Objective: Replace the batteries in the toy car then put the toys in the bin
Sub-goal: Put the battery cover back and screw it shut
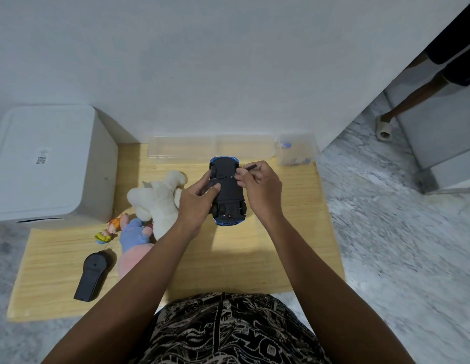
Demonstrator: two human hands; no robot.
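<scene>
Toy car (pixel 228 190) upside down above the wooden table (pixel 281 232), right of the white plush (pixel 160 198). Left hand (pixel 195 206) curled round its left flank, thumb on the underside. Right hand (pixel 260 185) pinching a thin dark screwdriver (pixel 251 167) at the chassis.

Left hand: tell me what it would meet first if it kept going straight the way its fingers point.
The left hand points up and right, and it already grips the toy car. Beyond that, probably the right hand, though depth is unclear.
</scene>
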